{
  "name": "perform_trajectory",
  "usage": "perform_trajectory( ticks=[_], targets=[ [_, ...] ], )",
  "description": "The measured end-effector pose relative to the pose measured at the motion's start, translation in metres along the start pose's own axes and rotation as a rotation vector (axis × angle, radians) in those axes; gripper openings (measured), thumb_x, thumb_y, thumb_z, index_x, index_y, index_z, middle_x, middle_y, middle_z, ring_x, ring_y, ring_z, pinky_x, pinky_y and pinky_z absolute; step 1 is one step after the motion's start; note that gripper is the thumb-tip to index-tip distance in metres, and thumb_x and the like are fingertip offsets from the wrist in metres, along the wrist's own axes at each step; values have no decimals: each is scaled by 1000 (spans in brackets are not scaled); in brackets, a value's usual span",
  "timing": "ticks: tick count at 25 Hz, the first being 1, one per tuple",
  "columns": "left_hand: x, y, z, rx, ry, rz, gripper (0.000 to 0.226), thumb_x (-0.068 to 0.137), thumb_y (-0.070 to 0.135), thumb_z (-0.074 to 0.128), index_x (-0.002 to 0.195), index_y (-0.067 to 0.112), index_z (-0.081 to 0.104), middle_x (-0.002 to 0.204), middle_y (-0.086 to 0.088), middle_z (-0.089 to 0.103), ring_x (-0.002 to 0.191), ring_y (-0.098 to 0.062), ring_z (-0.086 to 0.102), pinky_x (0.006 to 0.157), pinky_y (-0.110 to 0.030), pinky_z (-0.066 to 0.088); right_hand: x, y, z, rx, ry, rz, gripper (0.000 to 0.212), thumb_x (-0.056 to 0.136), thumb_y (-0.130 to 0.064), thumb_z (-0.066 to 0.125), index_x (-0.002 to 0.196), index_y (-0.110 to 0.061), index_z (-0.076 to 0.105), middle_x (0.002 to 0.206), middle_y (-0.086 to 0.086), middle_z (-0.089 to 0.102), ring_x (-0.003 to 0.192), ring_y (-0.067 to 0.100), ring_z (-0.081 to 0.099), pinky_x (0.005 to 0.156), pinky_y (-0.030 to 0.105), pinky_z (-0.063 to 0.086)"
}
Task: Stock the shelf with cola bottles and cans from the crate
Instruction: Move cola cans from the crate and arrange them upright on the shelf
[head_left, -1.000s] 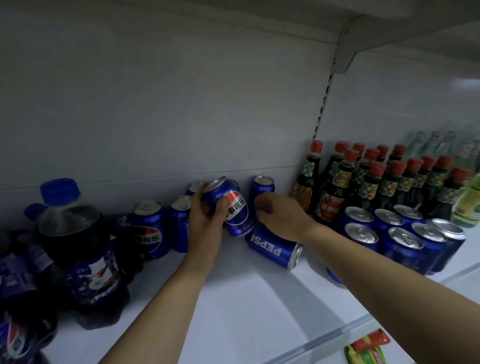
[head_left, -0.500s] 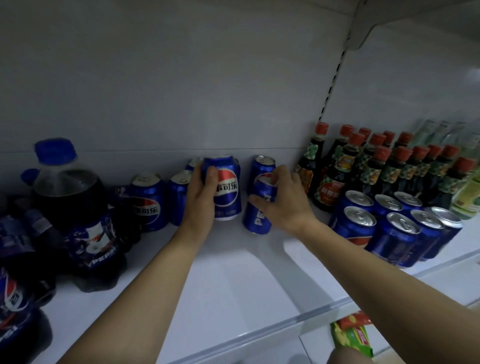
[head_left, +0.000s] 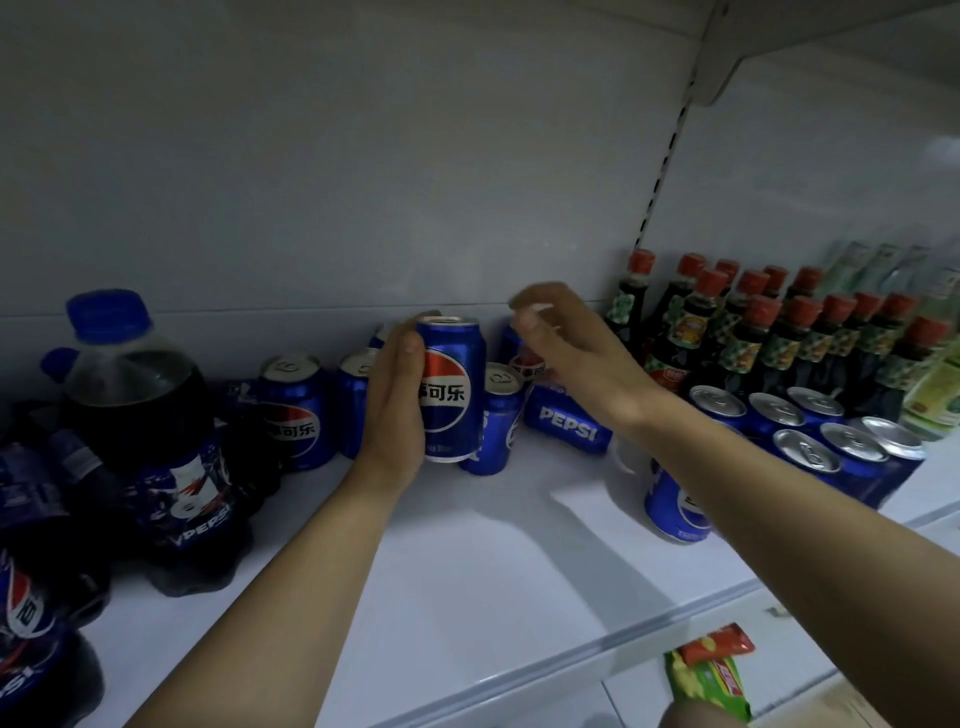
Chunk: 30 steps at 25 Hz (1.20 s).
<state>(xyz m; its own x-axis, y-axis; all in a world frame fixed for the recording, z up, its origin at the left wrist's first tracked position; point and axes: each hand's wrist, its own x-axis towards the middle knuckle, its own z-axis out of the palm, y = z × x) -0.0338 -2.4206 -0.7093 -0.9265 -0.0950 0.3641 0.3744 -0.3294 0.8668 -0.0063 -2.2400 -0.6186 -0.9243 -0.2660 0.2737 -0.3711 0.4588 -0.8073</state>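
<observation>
The left hand (head_left: 397, 410) grips 1 upright blue cola can (head_left: 451, 387) by its side, base at or just above the white shelf (head_left: 467, 571). The right hand (head_left: 566, 353) hangs above with loosely curled fingers, holding nothing. Just beside the held can, to its right, stands a shorter-looking upright can (head_left: 493, 421); behind it a toppled can (head_left: 569, 426) lies on its side, long axis running left-right, nearest the right hand. No crate is in view.
</observation>
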Motion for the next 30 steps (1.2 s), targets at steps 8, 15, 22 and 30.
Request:
perform_trajectory(
  ticks=[8, 15, 22, 30],
  targets=[
    [-7, 4, 13, -108, 92, 25, 51, 96, 56, 34, 142, 35, 43, 135, -3, 62, 120, -18, 64, 96, -41, 53, 31, -32, 12, -205, -96, -129, 41, 94, -47, 63, 129, -26, 60, 120, -8, 68, 103, 9, 67, 93, 32, 56],
    [-6, 36, 23, 361, -443, 63, 75, 87, 62, 64, 150, 34, 34, 133, 24, 58, 120, 1, 60, 95, -28, 54, 21, -10, -14, 531, 329, 377, 41, 92, -50, 64, 116, -17, 62, 105, 7, 74, 99, 25, 70, 81, 38, 58],
    [48, 36, 42, 1206, -894, -126, 69, 78, 58, 76, 134, 33, 44, 135, 6, 58, 115, -12, 59, 98, -36, 52, 21, 8, -45, 307, 516, 335, 38, 91, -49, 66, 116, -22, 57, 108, 4, 69, 89, 19, 69, 64, 31, 55],
    [57, 80, 17, 1813, -1152, -239, 74, 78, 30, 85, 138, 23, 42, 132, -4, 56, 110, -23, 57, 88, -39, 55, 19, 31, -17, -466, -70, 152, 43, 78, -40, 80, 111, -27, 55, 104, -7, 59, 96, 16, 61, 66, 20, 45]
  ],
)
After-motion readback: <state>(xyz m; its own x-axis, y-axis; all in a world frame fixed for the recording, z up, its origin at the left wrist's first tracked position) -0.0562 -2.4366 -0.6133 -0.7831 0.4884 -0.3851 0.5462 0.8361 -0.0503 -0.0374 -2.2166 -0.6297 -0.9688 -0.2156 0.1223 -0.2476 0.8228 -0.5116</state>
